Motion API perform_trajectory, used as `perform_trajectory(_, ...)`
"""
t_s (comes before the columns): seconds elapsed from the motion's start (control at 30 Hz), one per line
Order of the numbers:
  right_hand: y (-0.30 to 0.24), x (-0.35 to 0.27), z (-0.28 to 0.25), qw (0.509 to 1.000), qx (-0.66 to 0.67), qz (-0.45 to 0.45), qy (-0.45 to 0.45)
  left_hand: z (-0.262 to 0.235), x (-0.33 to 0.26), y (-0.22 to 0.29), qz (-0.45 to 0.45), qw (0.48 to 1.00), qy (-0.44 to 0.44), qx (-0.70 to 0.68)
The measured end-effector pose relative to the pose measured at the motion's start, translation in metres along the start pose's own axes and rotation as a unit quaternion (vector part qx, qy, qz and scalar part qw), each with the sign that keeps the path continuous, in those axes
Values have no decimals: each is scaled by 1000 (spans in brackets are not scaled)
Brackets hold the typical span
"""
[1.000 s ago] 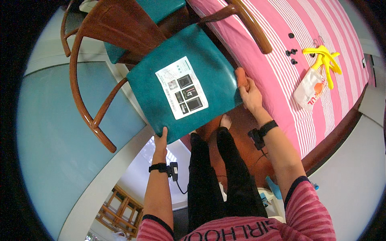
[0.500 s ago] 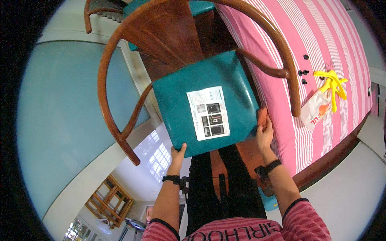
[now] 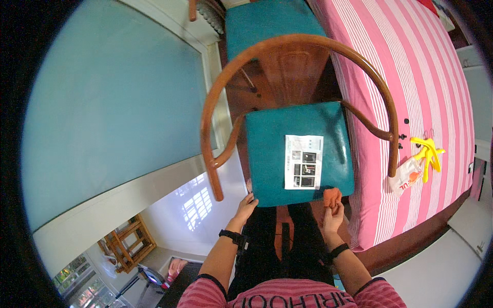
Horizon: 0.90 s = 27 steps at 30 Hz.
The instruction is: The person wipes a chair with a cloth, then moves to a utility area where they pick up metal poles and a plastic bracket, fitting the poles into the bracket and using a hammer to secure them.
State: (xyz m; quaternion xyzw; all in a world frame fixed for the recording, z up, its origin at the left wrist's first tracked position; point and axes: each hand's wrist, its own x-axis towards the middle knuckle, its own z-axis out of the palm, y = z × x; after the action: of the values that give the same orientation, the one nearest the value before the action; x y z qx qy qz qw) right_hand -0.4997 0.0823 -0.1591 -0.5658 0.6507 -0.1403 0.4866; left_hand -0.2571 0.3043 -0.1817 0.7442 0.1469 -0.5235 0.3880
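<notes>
A wooden armchair with a curved brown rail [image 3: 303, 40] and a teal padded seat [image 3: 267, 159] stands in front of me. On the seat lies a printed paper sheet [image 3: 304, 179] with dark pictures. My left hand [image 3: 245, 209] grips the seat's near left corner, its fingers along the side and partly hidden. At the near right edge of the seat, my right hand [image 3: 334, 218] pinches an orange-brown cloth [image 3: 332, 196], which touches the seat's front edge.
Right of the chair is a bed with a pink and white striped cover [image 3: 380, 215]. Yellow hangers [image 3: 430, 156], a printed plastic bag [image 3: 404, 177] and small black parts [image 3: 402, 137] lie on it. Another teal seat [image 3: 272, 25] stands beyond. A pale blue panel [image 3: 118, 113] is at left.
The chair has turned straighter and sits farther right and lower in view. My right hand has brought the cloth from the seat's right side to its front edge. The left hand stays at the corner.
</notes>
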Motion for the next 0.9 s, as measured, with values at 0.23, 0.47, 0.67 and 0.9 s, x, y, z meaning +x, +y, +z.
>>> perform_trajectory(0.23,-106,-59,48,975,138,-40,-171,-86,-37,64,69,970,35,-229)
perform_trajectory(0.47,-238,-134,127,946,120,-153,-259,-154,-109,142,214,959,-61,-173)
perform_trajectory(0.67,-290,-170,185,901,-4,-370,-225,-152,-131,142,258,951,-160,-58)
perform_trajectory(0.9,-278,-174,191,863,-169,-389,-275,-153,-156,151,159,956,-193,-155)
